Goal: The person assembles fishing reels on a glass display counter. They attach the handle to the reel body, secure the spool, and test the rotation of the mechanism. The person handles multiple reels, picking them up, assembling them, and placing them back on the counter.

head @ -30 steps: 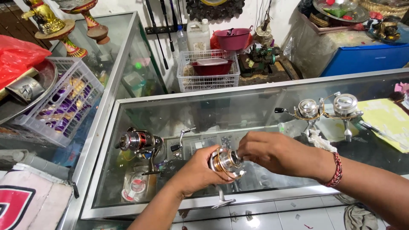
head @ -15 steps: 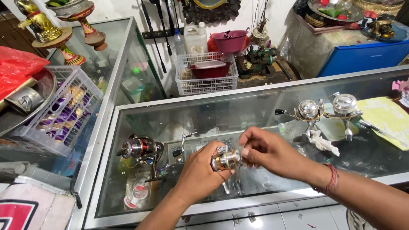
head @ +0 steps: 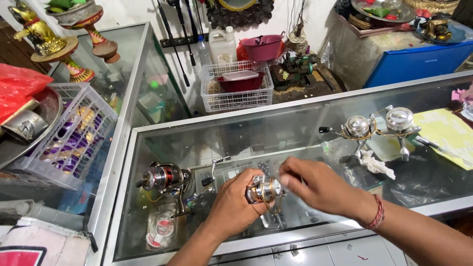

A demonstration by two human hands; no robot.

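— Two hands are working over the glass counter (head: 148, 148), very close to us. You see what they hold?

— Yes. The left hand (head: 231, 207) has a silver and gold fishing reel (head: 264, 188); its fingers are closed around the body of the reel, from the left side. The reel is just above the glass, near the front edge of the counter.

— And the right hand (head: 315, 184)?

— It is at the right side of the same reel. The fingers are curled toward the spool, but they are a little blurred, so I cannot tell if they pinch it or only touch it. On the wrist there is a red bracelet (head: 377, 218).

— What stands beside them?

— To the left, on the glass, a reel with a red spool (head: 162, 177) stands alone, apart from the hands. Further to the right, two silver reels (head: 377, 125) stand side by side, and a crumpled white cloth (head: 375, 163) lies just in front of them. A yellow paper (head: 446, 133) lies at the far right.

— And behind the counter?

— On the floor is a white wire basket (head: 212, 101) with a dark red bowl (head: 240, 80) inside, and a purple pot (head: 263, 47) behind it by the wall. On the left counter there is a white plastic crate (head: 101, 111) with small purple packets, and a red plastic bag (head: 17, 88).
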